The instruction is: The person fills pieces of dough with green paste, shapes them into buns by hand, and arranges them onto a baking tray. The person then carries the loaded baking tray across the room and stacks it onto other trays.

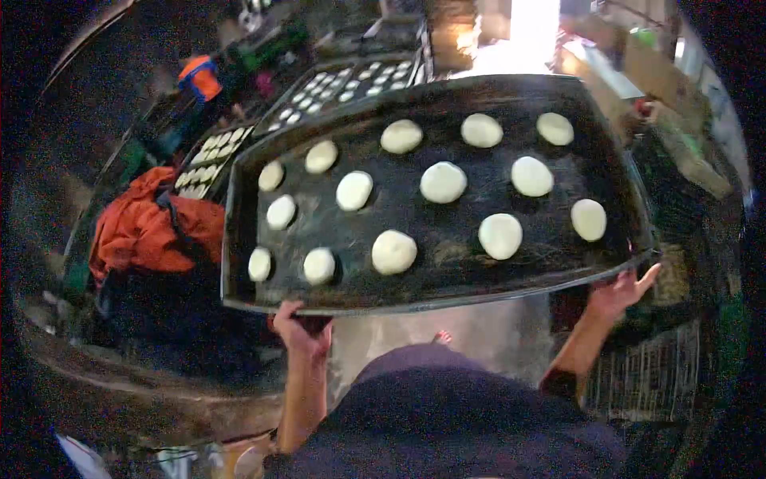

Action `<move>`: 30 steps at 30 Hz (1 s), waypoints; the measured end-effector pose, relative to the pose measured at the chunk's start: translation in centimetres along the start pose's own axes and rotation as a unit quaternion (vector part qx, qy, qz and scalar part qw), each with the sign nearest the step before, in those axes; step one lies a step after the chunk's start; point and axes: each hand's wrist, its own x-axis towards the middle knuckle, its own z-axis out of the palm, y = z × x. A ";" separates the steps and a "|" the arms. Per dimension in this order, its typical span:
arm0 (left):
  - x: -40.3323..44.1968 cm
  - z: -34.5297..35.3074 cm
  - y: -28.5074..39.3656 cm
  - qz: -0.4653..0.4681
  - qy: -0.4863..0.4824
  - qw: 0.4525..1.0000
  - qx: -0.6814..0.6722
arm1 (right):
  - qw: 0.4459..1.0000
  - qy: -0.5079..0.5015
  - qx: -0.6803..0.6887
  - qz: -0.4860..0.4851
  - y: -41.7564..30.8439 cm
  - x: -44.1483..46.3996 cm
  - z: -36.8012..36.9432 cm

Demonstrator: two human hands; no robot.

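Observation:
A large dark metal tray (471, 307) spans the middle of the view, tilted a little, with its right side higher. Several round pale dough pieces (394, 252) lie spaced apart on it in rough rows. My left hand (302, 329) grips the near edge towards the left corner, its thumb over the rim and its other fingers hidden below. Under the near right corner, my right hand (618, 294) supports the tray, with some fingers stretched out past the edge.
More trays of dough pieces (319, 97) stand beyond, and another (209, 164) at the left. A person in orange and blue (205, 78) is at the upper left. Orange cloth (148, 231) lies left of the tray. Bright light comes from the top right.

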 end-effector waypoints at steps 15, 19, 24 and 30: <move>33.1 9.5 8.5 0.129 -0.050 0.987 0.085 | 0.739 -0.155 -0.569 0.325 21.8 7.4 1.7; 45.3 17.3 9.2 0.011 -0.106 0.994 0.003 | 0.788 -0.140 -0.532 0.276 35.1 13.4 2.1; 67.4 26.1 8.3 -0.043 -0.121 0.992 0.001 | 0.789 -0.088 -0.510 0.332 51.9 23.2 9.9; 81.0 35.1 7.5 -0.086 -0.106 0.991 -0.005 | 0.767 -0.322 -0.509 0.221 69.8 39.1 4.6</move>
